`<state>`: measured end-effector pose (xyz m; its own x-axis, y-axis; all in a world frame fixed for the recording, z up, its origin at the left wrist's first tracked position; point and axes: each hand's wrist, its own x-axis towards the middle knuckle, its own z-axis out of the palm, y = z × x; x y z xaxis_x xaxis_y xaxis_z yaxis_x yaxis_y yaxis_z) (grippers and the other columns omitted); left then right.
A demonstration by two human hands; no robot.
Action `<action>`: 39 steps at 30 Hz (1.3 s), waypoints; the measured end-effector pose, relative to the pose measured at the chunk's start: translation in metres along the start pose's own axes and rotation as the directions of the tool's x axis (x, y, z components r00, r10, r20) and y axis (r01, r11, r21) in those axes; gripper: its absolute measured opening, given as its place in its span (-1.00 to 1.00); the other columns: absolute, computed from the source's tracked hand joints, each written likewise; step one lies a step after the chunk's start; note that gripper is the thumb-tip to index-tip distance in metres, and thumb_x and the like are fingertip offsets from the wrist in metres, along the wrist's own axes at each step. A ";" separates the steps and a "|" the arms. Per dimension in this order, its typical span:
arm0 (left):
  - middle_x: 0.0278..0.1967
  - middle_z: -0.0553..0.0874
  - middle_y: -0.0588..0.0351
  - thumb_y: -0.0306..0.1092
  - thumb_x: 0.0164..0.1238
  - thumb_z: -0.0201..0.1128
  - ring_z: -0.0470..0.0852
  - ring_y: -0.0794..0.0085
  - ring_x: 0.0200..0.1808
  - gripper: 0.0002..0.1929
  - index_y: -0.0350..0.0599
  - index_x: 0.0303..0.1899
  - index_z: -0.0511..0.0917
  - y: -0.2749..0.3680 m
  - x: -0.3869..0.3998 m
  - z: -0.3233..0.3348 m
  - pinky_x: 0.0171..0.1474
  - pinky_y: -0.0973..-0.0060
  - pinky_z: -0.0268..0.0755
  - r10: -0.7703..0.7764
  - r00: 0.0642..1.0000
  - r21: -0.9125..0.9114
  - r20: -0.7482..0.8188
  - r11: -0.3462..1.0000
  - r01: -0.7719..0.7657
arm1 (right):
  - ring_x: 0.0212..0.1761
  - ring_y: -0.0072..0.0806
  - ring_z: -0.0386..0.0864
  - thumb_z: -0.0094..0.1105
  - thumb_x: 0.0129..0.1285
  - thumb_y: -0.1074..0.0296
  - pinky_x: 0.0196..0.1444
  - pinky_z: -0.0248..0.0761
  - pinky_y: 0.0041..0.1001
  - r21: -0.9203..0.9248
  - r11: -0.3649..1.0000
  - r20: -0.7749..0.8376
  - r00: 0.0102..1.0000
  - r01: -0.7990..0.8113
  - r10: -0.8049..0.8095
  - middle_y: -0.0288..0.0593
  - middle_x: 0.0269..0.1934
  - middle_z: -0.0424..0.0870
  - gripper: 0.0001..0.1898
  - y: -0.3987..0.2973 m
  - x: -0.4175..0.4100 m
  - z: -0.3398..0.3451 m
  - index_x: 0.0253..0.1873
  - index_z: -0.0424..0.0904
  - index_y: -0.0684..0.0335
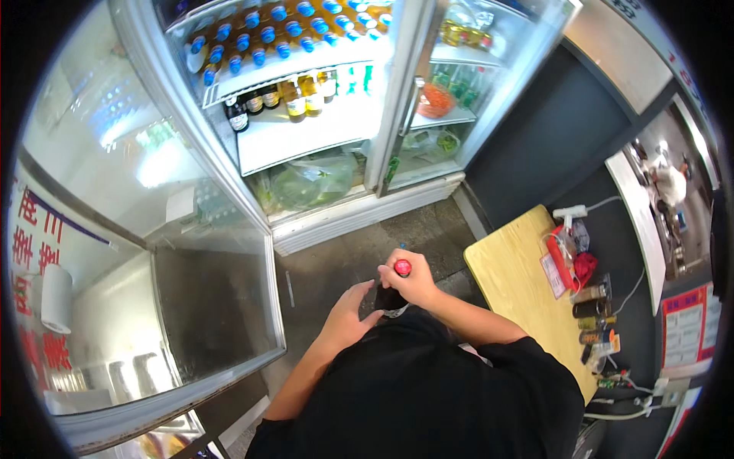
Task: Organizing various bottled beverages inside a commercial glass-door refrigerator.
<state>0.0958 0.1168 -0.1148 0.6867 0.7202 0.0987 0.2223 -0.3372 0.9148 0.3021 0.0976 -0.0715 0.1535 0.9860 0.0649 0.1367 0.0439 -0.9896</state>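
My right hand (417,279) grips the neck of a dark bottle (391,298) with a red cap (402,267). The bottle is held upright in front of my body, and its lower part is hidden by my black shirt. Beside it, my left hand (344,318) has thumb and fingers spread around the bottle's left side; whether the fingertips touch it is hard to tell. Ahead stands a glass-door drinks fridge (367,215), its left door (221,298) swung wide. Blue-capped bottles (268,34) fill its upper shelf, and several beer bottles (295,100) stand on the shelf below.
A plastic bag of greens (312,181) lies at the fridge bottom. Behind the closed right door is a red bowl (436,102). To my right, a wooden table (516,258) carries a red box (561,261) and condiment jars (590,310). A small blue cap (403,245) lies on the floor.
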 end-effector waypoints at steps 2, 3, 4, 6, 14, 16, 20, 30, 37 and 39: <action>0.25 0.67 -0.09 -0.33 0.33 0.49 0.67 0.14 0.25 -0.40 -0.23 0.36 0.50 0.010 0.005 0.015 0.27 0.24 0.52 0.010 0.998 0.016 0.058 1.000 -0.011 | -0.48 -0.64 0.64 0.36 0.38 0.49 -0.39 0.47 -0.52 -0.088 0.996 -0.125 0.992 0.023 -0.034 -0.24 -0.54 0.70 -0.77 0.010 -0.022 -0.031 -0.37 0.51 0.26; 0.23 0.69 -0.07 -0.33 0.35 0.47 0.70 0.16 0.22 -0.44 -0.21 0.34 0.53 0.015 0.007 0.024 0.24 0.25 0.55 0.007 0.996 0.026 0.094 1.000 -0.009 | -0.49 -0.62 0.64 0.37 0.37 0.48 -0.39 0.46 -0.52 -0.114 0.992 -0.175 0.982 0.051 -0.071 -0.24 -0.54 0.69 -0.77 0.013 -0.033 -0.047 -0.38 0.52 0.27; 0.23 0.69 -0.07 -0.33 0.35 0.47 0.70 0.16 0.22 -0.44 -0.21 0.34 0.53 0.019 0.010 0.032 0.24 0.25 0.55 0.013 0.993 0.030 0.118 0.999 -0.017 | -0.49 -0.61 0.63 0.37 0.37 0.48 -0.38 0.46 -0.51 -0.144 0.988 -0.227 0.969 0.063 -0.095 -0.24 -0.54 0.68 -0.77 0.016 -0.043 -0.064 -0.39 0.53 0.27; 0.17 0.72 -0.05 -0.32 0.40 0.41 0.73 0.17 0.15 -0.52 -0.21 0.29 0.56 0.026 0.020 0.048 0.19 0.25 0.57 0.023 0.972 0.035 0.233 0.999 -0.032 | -0.49 -0.59 0.62 0.39 0.35 0.49 -0.37 0.46 -0.51 -0.185 0.981 -0.344 0.931 0.062 -0.124 -0.24 -0.54 0.66 -0.77 0.030 -0.064 -0.101 -0.41 0.54 0.28; 0.11 0.72 -0.10 -0.29 0.45 0.34 0.73 0.10 0.13 -0.58 -0.26 0.24 0.58 0.068 0.043 0.157 0.19 0.27 0.56 0.051 0.879 0.114 0.475 0.986 -0.119 | -0.46 -0.52 0.63 0.35 0.33 0.54 -0.29 0.50 -0.46 -0.166 0.981 -0.802 0.593 -0.096 -0.078 -0.19 -0.54 0.67 -0.78 0.085 -0.192 -0.268 -0.42 0.54 0.31; 0.12 0.71 -0.12 -0.29 0.47 0.33 0.72 0.06 0.15 -0.59 -0.25 0.25 0.58 0.079 0.044 0.186 0.21 0.25 0.56 0.020 0.822 0.140 0.569 0.983 -0.121 | -0.47 -0.53 0.60 0.36 0.34 0.53 -0.32 0.46 -0.46 -0.232 0.961 -0.864 0.486 -0.150 -0.133 -0.20 -0.55 0.63 -0.78 0.107 -0.230 -0.312 -0.40 0.53 0.31; 0.13 0.70 -0.14 -0.27 0.48 0.32 0.71 0.02 0.16 -0.58 -0.25 0.26 0.57 0.089 0.040 0.237 0.22 0.23 0.56 0.045 0.752 0.184 0.658 0.958 -0.218 | -0.50 -0.56 0.57 0.29 0.43 0.53 -0.38 0.47 -0.49 -0.368 0.852 -0.921 0.271 -0.371 -0.280 -0.25 -0.53 0.60 -0.74 0.168 -0.310 -0.397 -0.39 0.46 0.28; 0.12 0.70 -0.16 -0.25 0.47 0.31 0.69 -0.06 0.15 -0.57 -0.22 0.27 0.57 0.106 0.033 0.280 0.23 0.17 0.54 -0.008 0.737 0.300 0.676 0.916 -0.265 | -0.55 -0.54 0.58 0.32 0.44 0.48 -0.41 0.46 -0.50 -0.209 0.900 -0.958 -0.105 -0.381 -0.267 -0.17 -0.56 0.66 -0.76 0.197 -0.396 -0.477 -0.34 0.48 0.30; 0.14 0.69 -0.15 -0.23 0.49 0.29 0.68 -0.08 0.16 -0.57 -0.21 0.28 0.56 0.108 0.038 0.283 0.24 0.14 0.52 0.008 0.751 0.306 0.660 0.910 -0.279 | -0.49 -0.51 0.64 0.33 0.44 0.42 -0.33 0.50 -0.47 -0.159 0.920 -0.954 -0.183 -0.359 -0.236 -0.14 -0.53 0.71 -0.76 0.201 -0.403 -0.489 -0.34 0.51 0.31; 0.14 0.69 -0.15 -0.22 0.49 0.29 0.67 -0.08 0.17 -0.57 -0.21 0.28 0.55 0.108 0.039 0.279 0.24 0.14 0.52 -0.017 0.751 0.317 0.660 0.913 -0.257 | -0.49 -0.48 0.66 0.35 0.43 0.42 -0.28 0.53 -0.46 -0.177 0.938 -0.954 -0.183 -0.297 -0.238 -0.12 -0.52 0.72 -0.75 0.202 -0.404 -0.487 -0.34 0.51 0.31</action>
<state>0.3400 -0.0609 -0.1212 0.9687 0.1470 -0.2001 0.2456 -0.6854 0.6855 0.7440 -0.3700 -0.2353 0.8728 -0.3446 0.3457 0.2559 -0.2801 -0.9253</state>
